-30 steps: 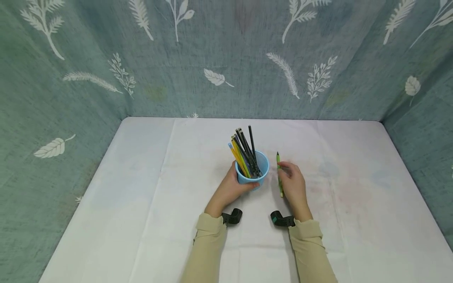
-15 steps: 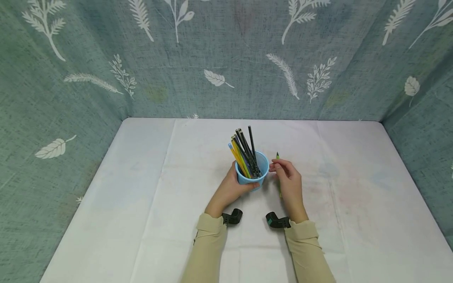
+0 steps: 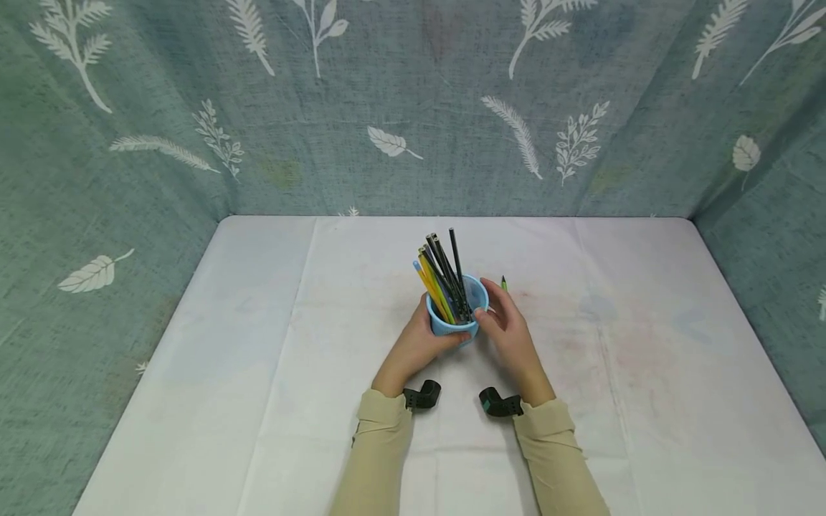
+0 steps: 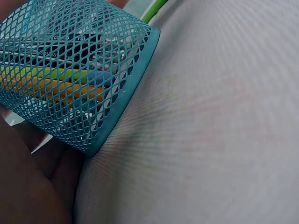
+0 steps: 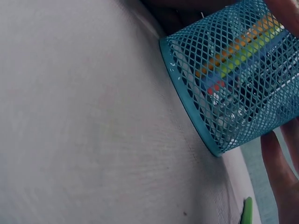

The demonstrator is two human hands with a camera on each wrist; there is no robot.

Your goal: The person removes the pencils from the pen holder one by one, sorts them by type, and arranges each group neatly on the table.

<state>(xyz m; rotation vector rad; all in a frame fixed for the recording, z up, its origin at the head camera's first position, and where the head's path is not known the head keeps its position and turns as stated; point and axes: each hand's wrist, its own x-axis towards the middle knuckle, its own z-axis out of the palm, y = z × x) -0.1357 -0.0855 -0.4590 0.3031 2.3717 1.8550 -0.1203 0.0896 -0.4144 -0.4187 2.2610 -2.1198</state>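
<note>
A light blue mesh pencil cup stands near the middle of the table. Several black pencils and a few yellow ones lean to the left inside it. My left hand grips the cup from its left, thumb across the front. From the right, my right hand holds the cup, with the thumb at the near rim and the fingers behind. Both wrist views show the mesh wall and the cup's base rim at the cloth. A green pencil lies to the right, mostly hidden behind my right hand.
A white cloth with faint stains and fold lines covers the table. Green-grey curtains with a white leaf print hang behind it and at both sides. Black camera bands sit on the wrists.
My right hand has left the green pencil on the table, moved left to the cup and taken hold of its right side. The left hand keeps its grip on the cup.
</note>
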